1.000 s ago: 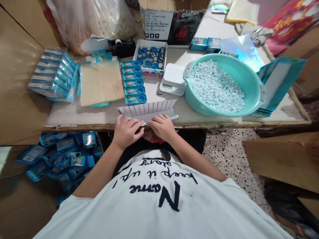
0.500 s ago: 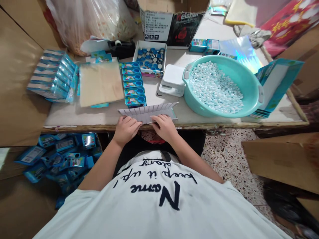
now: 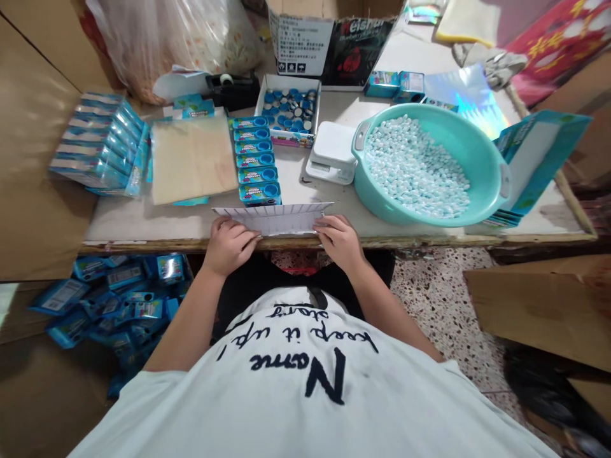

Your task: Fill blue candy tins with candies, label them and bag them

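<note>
A long piece of folded cardboard (image 3: 286, 221), pale inside with a row of dark crosswise lines, lies at the table's front edge. My left hand (image 3: 230, 243) grips its left part, fingers bent together along the near fold. At its right end my right hand (image 3: 340, 240) pinches the same fold between thumb and fingers. Just behind the cardboard stands a row of small blue boxes (image 3: 256, 160) with round openings on top. The underside of the cardboard is hidden.
To the right, a turquoise basin (image 3: 487, 172) holds white and pale blue candies, beside a white scale (image 3: 330, 152). A box of small round caps (image 3: 288, 111) stands behind. On the left are a beige sheet (image 3: 194, 159) and wrapped blue packs (image 3: 102, 143). Blue boxes (image 3: 126, 292) fill a carton below.
My hands have moved apart along the near fold, the left one leftward and the right one rightward. The cardboard has shifted slightly left and its near side looks folded up.
</note>
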The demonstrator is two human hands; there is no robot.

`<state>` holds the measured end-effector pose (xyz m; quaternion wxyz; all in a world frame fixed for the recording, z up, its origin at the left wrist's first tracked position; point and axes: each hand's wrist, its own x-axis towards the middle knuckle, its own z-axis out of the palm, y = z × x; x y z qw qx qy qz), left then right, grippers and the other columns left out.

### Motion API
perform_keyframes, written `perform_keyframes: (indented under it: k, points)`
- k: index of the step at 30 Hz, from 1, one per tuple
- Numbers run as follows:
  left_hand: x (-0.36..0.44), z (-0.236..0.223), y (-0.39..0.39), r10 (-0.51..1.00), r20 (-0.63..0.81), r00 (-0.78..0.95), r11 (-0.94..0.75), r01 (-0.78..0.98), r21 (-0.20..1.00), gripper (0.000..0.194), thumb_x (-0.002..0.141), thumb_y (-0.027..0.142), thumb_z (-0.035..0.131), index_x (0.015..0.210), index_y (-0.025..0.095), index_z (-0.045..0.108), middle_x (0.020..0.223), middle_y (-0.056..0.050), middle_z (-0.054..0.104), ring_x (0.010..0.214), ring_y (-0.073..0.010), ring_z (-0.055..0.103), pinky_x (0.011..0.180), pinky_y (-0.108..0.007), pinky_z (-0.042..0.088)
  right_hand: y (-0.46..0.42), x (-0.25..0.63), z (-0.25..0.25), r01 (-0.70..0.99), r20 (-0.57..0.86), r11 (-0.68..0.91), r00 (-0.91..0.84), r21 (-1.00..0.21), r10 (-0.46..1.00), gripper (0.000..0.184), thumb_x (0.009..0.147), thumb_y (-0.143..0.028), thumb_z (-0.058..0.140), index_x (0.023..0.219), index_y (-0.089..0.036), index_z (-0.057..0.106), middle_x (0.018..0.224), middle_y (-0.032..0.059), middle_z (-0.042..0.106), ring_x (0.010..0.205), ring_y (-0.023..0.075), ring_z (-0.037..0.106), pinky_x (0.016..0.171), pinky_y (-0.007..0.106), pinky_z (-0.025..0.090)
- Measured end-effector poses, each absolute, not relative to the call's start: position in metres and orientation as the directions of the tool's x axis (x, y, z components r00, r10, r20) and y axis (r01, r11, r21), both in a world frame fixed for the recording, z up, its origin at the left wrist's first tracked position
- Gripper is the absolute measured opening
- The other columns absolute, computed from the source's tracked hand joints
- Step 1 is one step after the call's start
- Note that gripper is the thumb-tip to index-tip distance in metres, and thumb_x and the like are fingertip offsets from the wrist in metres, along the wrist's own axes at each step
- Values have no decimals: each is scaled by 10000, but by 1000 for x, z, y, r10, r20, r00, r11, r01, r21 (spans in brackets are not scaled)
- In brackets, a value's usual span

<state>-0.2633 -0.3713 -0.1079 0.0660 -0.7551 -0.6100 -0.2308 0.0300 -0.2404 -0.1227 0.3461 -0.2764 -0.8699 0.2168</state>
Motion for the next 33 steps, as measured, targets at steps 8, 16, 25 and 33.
perform_keyframes:
  k: [8, 16, 25, 33]
  points:
    - [-265, -115, -372, 862, 496, 107, -255, 936, 242, 157, 928, 294, 655, 1018, 253, 777, 851, -54, 748, 804, -221, 644, 830, -394, 508, -245, 33, -126, 363, 485, 745, -586, -560, 649, 283, 1002, -174, 501, 1153, -213, 736, 939, 80, 682, 871, 198, 654, 810, 323, 555]
    - [-260, -108, -369, 936, 348, -50, -124, 880, 458, 234, 941, 395, 638, 905, 244, 813, 859, -54, 762, 840, -217, 680, 821, -363, 533, -245, 34, -119, 337, 450, 718, -599, -608, 662, 204, 956, -210, 602, 1119, -208, 724, 967, 82, 675, 882, 215, 658, 805, 337, 555]
    - [-269, -89, -353, 988, -109, -113, 157, 679, 717, 299, 853, 523, 705, 868, 245, 812, 905, -27, 761, 865, -209, 686, 787, -301, 511, -249, 33, -116, 327, 404, 681, -610, -655, 681, 345, 963, -249, 624, 1304, -277, 672, 1039, 72, 678, 911, 217, 660, 817, 350, 565]
    - [-282, -91, -348, 996, -19, 91, -62, 809, 584, 235, 951, 425, 629, 882, 268, 789, 839, -10, 744, 780, -184, 678, 729, -292, 499, -253, 29, -110, 398, 339, 700, -665, -593, 665, 272, 960, -179, 618, 1169, -303, 741, 979, 56, 694, 896, 202, 630, 798, 327, 522]
